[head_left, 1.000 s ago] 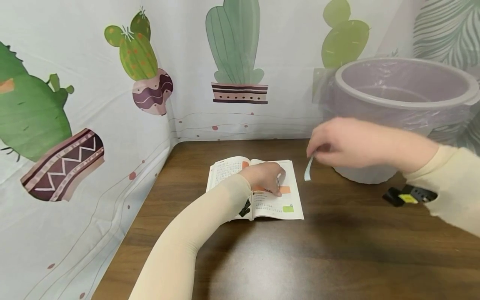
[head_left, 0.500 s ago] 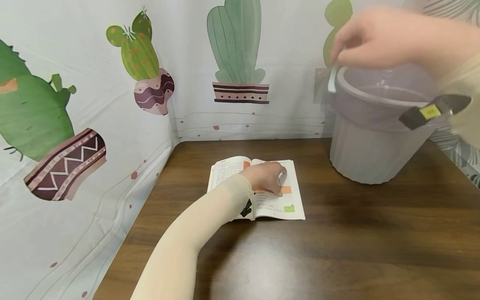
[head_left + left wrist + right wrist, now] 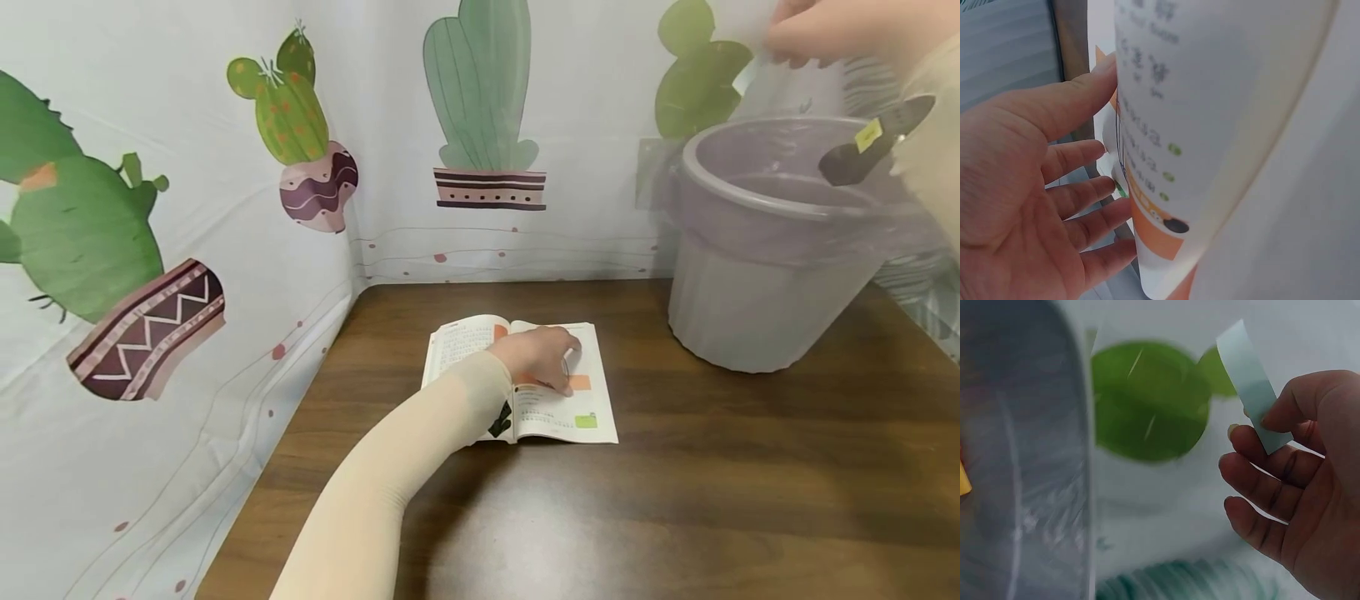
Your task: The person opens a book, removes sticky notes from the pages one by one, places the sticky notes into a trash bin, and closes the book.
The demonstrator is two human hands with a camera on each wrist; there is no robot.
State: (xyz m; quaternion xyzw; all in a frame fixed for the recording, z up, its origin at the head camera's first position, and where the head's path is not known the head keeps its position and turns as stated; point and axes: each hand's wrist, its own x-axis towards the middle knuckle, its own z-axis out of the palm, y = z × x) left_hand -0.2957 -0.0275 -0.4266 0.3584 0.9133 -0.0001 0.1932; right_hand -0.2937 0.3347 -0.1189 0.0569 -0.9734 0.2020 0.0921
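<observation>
An open book (image 3: 547, 421) lies on the brown table in the head view, printed pages facing up. My left hand (image 3: 536, 354) rests on its right page. The left wrist view shows the fingers (image 3: 1054, 100) fairly straight and spread against the paper. Up at the top right, my right hand (image 3: 855, 33) is raised above the bin's rim. Between thumb and fingertip it pinches a pale strip of paper (image 3: 1250, 384), best seen in the right wrist view. The other fingers of that hand are bent loosely.
A purple-grey bin (image 3: 750, 308) with a clear plastic liner stands at the table's back right. In the right wrist view a yellow object (image 3: 964, 480) shows at the left, inside the bin. A cactus-print curtain (image 3: 600, 100) hangs behind and left of the table (image 3: 660, 517).
My right hand has risen from the table, carrying the paper strip up and right to above the bin. The left hand has stayed on the book.
</observation>
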